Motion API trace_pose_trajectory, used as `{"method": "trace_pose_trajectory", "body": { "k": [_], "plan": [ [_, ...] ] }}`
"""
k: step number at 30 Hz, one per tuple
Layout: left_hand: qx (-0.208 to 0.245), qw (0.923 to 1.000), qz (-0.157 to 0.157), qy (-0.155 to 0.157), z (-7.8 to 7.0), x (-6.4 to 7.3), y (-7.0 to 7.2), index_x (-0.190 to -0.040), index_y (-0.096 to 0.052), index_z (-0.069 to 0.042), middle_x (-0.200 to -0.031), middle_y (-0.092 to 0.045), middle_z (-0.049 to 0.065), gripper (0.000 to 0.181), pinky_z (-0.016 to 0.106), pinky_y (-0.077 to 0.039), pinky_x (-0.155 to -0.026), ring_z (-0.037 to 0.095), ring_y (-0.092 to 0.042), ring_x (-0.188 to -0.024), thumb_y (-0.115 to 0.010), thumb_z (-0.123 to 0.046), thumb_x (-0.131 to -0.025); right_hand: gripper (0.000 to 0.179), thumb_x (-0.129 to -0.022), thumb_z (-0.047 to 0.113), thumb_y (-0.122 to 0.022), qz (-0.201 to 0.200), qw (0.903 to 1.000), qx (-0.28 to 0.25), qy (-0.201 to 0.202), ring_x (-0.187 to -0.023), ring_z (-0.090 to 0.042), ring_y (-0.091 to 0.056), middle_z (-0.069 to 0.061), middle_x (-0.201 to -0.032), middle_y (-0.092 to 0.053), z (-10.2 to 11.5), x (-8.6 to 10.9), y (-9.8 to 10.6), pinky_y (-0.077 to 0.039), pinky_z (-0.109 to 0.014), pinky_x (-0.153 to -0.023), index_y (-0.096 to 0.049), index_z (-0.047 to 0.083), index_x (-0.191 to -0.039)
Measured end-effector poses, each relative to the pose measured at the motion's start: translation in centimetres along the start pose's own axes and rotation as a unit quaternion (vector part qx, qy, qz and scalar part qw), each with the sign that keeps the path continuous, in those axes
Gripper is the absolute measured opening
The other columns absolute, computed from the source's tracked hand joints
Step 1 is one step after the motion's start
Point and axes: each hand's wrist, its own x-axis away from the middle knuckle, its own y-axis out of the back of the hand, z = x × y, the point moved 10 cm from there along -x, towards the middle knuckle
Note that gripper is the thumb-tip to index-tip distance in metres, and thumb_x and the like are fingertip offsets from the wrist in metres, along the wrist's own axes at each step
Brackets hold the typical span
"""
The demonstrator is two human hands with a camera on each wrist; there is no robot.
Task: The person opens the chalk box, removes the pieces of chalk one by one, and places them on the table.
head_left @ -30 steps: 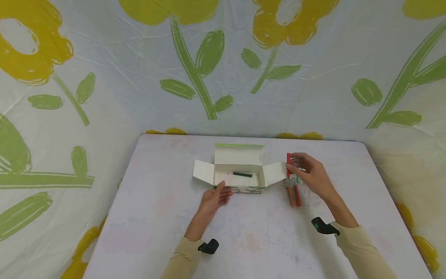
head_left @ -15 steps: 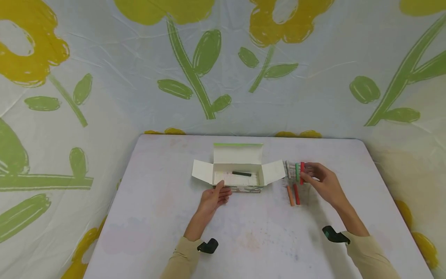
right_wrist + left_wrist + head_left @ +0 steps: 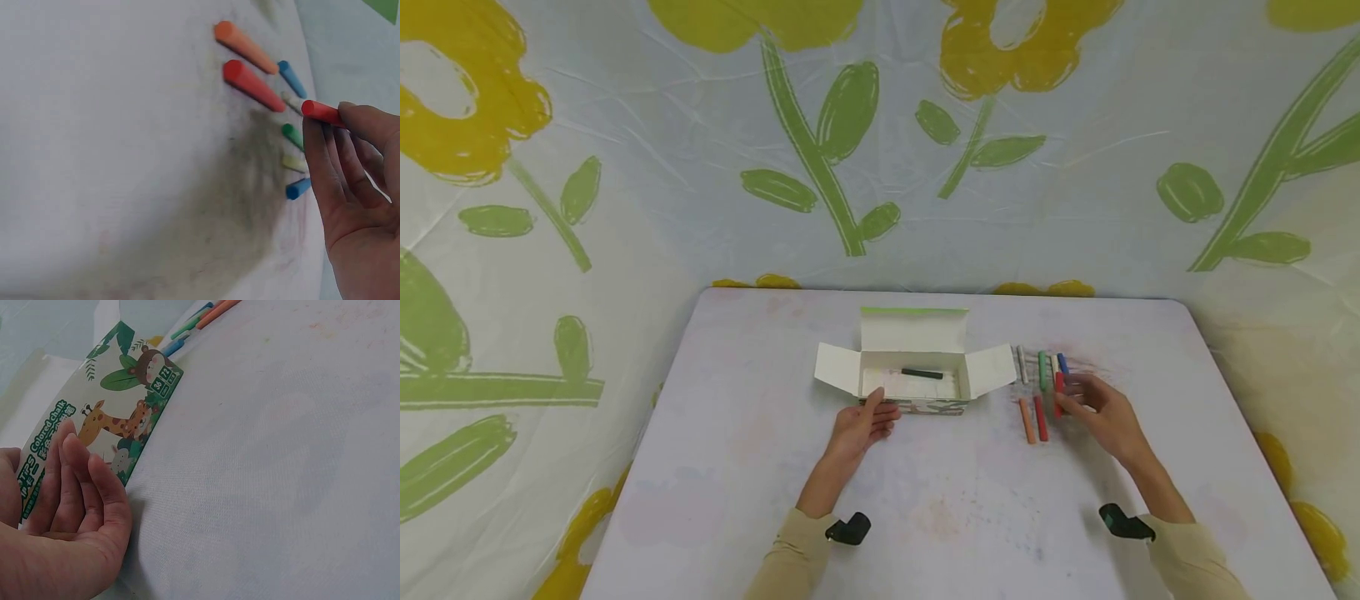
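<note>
An open colored chalk box (image 3: 934, 408) stands near the back of the table, its flaps spread. One black chalk stick (image 3: 922, 374) lies inside it. My left hand (image 3: 859, 429) holds the box's front wall, thumb at the rim and fingers along the printed face (image 3: 125, 387). To the right, my right hand (image 3: 1105, 414) pinches a red chalk stick (image 3: 324, 112) between thumb and fingers, above the loose chalks. Below and around it lie a second red chalk (image 3: 253, 86), an orange chalk (image 3: 245, 47), a green chalk (image 3: 1042, 369) and a blue chalk (image 3: 1063, 363).
A whitish chalk (image 3: 1022, 364) lies beside the box's right flap (image 3: 991, 371). Another blue chalk (image 3: 292, 78) shows near the orange one in the right wrist view. Chalk smudges mark the white tabletop (image 3: 940, 508). A flower-printed cloth (image 3: 1075, 208) hangs behind the table.
My right hand has moved right and toward me with the red chalk, away from the box's right flap, uncovering the green, whitish and blue chalks. The left hand and box have stayed put.
</note>
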Motion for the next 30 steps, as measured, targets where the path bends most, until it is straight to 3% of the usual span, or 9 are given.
{"method": "trace_pose_trajectory", "body": {
  "k": [7,15,24,27,30],
  "plan": [
    [0.001,1.0,0.004,-0.003,-0.1,0.0,-0.1,-0.116,-0.068,0.014,-0.097,-0.076,0.009,0.061,0.022,-0.056,-0.076,0.012,-0.068,-0.084,-0.065,-0.046,-0.101,0.044,-0.1,0.024,-0.071,0.013,0.9991,0.022,-0.033,-0.088,0.007,-0.059,-0.021,-0.11,-0.071,-1.8,0.9,-0.7,-0.05,-0.016,-0.068,-0.06,-0.004,-0.133],
    [-0.001,1.0,0.007,-0.003,-0.2,0.0,-0.2,-0.116,-0.068,0.013,-0.095,-0.075,0.007,0.062,0.021,-0.056,-0.076,0.012,-0.068,-0.084,-0.065,-0.046,-0.101,0.036,-0.097,0.019,-0.075,-0.003,0.9967,0.068,-0.044,-0.081,0.002,-0.061,-0.018,-0.1,-0.074,-1.2,1.5,-1.0,-0.05,-0.014,-0.067,-0.066,-0.006,-0.121],
    [0.002,1.0,0.003,0.0,0.0,-0.1,0.0,-0.114,-0.068,0.013,-0.095,-0.075,0.008,0.059,0.022,-0.055,-0.075,0.011,-0.067,-0.083,-0.065,-0.044,-0.102,0.027,-0.098,0.01,-0.072,-0.02,0.9952,0.09,-0.032,-0.09,-0.034,-0.069,-0.022,-0.101,-0.072,0.0,1.3,-0.9,-0.052,-0.018,-0.064,-0.067,-0.008,-0.117],
    [0.005,1.0,0.004,-0.002,0.0,-0.1,0.0,-0.114,-0.068,0.013,-0.095,-0.075,0.007,0.058,0.021,-0.056,-0.075,0.011,-0.067,-0.083,-0.065,-0.044,-0.102,0.024,-0.098,0.01,-0.07,-0.034,0.995,0.093,-0.013,-0.09,-0.033,-0.069,-0.021,-0.1,-0.072,0.6,1.0,-0.5,-0.052,-0.018,-0.066,-0.068,-0.006,-0.116],
    [0.01,0.9999,0.004,-0.002,0.0,-0.1,0.0,-0.114,-0.068,0.013,-0.095,-0.076,0.007,0.058,0.021,-0.056,-0.076,0.011,-0.067,-0.084,-0.065,-0.043,-0.102,0.022,-0.099,0.011,-0.07,-0.044,0.9949,0.091,0.005,-0.088,-0.017,-0.068,-0.019,-0.099,-0.073,1.2,0.7,-0.2,-0.05,-0.013,-0.069,-0.069,-0.005,-0.114]
  ]
}}
